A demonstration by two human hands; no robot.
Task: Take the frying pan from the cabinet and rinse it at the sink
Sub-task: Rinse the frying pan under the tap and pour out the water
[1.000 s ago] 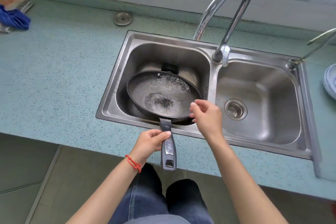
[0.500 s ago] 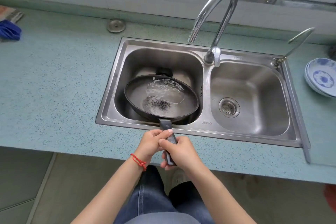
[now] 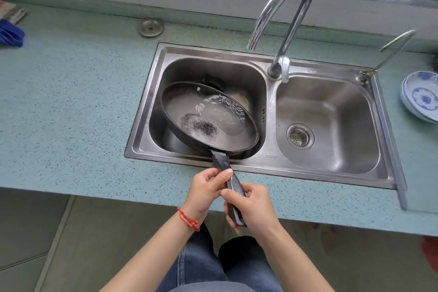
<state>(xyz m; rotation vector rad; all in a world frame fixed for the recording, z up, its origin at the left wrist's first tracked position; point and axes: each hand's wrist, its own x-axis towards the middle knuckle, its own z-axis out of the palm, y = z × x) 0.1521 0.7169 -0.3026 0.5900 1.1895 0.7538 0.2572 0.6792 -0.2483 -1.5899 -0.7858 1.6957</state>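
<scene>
Gripping the round black frying pan (image 3: 208, 118) by its dark handle (image 3: 231, 187) with fingers of the left hand (image 3: 206, 191) and right hand (image 3: 252, 206) curled around it, the person tilts it over the left basin of the steel sink (image 3: 270, 161), likely to swirl rinse water.

Blue-patterned plates (image 3: 419, 98), blue cloth (image 3: 10, 35)

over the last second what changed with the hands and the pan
The right hand left the pan rim, came back and now grips the handle below the left hand, which kept its hold. The frying pan tilted, left side higher. It stays over the left basin, water inside.
</scene>
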